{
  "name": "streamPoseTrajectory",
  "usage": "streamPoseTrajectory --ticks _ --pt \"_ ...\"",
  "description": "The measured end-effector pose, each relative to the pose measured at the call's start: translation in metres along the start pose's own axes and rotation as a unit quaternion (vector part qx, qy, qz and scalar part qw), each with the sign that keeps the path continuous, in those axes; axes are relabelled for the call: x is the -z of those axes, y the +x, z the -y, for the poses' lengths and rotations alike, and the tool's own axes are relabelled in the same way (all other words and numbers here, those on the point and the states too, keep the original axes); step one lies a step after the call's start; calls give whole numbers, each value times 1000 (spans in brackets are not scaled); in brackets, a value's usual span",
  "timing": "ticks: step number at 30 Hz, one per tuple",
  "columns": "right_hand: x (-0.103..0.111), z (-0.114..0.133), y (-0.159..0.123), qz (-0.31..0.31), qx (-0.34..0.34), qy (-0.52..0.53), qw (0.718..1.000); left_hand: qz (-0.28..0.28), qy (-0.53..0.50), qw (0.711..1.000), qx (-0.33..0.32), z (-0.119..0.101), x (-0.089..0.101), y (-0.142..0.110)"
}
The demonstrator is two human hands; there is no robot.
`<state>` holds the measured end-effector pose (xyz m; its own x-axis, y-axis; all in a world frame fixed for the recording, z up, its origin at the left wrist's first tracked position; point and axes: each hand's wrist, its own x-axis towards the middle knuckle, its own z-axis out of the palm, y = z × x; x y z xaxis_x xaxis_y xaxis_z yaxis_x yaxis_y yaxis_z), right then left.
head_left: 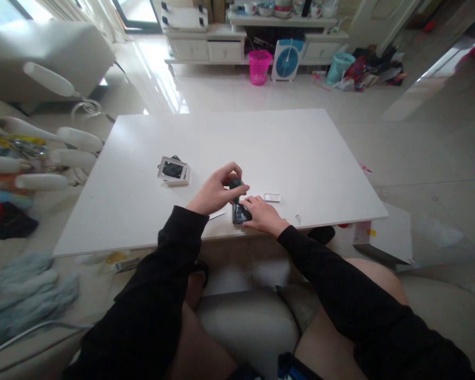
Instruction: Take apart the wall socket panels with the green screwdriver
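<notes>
My left hand (221, 189) is closed, its fingertips around a stubby dark green screwdriver (235, 183) held upright. The lower end of this tool points down at a small black rectangular case (241, 214) near the table's front edge; its tip is too small to make out. My right hand (261, 212) grips the case from the right, with thumb and fingers at its sides. Pale markings show on the case's top, partly hidden by the fingers. A thin white strip (217, 215) lies just left of the case, and a small clear box (272, 198) sits right of my hands.
On the white table (293, 153), an open box with a dark insert (173, 171) stands to the left. A small clear scrap (298, 218) lies near the front edge at right. White lamp arms (79, 138) reach toward the table's left edge. A pink basket (260, 67) and fan (287, 59) stand beyond.
</notes>
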<state>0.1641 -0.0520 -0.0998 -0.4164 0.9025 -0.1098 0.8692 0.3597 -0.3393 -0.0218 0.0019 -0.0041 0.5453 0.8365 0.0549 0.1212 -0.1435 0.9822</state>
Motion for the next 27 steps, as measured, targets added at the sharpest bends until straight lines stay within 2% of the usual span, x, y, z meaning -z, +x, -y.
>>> streamPoseTrajectory --ticks 4,7,10,12,15,17,23,25,27 --pt "2 0 0 3 4 -3 1000 63 -29 998 13 -2 7 0" --pt "2 0 0 5 3 -1 1000 76 -39 996 23 -4 14 -1" --pt "2 1 0 3 -3 3 1000 83 12 996 12 -7 17 -2" --pt "1 1 0 2 -4 2 1000 38 39 998 6 -8 14 -3" --pt "1 1 0 1 0 3 1000 -68 55 996 6 -5 6 -3" --pt "1 0 1 2 -1 4 1000 -85 44 995 6 -1 1 -3" --pt "4 1 0 8 -1 4 1000 29 -16 999 3 1 6 -2" --pt "4 1 -1 6 -2 2 1000 50 -46 998 13 -2 9 -2" --pt "4 2 -1 4 -3 4 1000 47 -34 998 6 -4 11 -2"
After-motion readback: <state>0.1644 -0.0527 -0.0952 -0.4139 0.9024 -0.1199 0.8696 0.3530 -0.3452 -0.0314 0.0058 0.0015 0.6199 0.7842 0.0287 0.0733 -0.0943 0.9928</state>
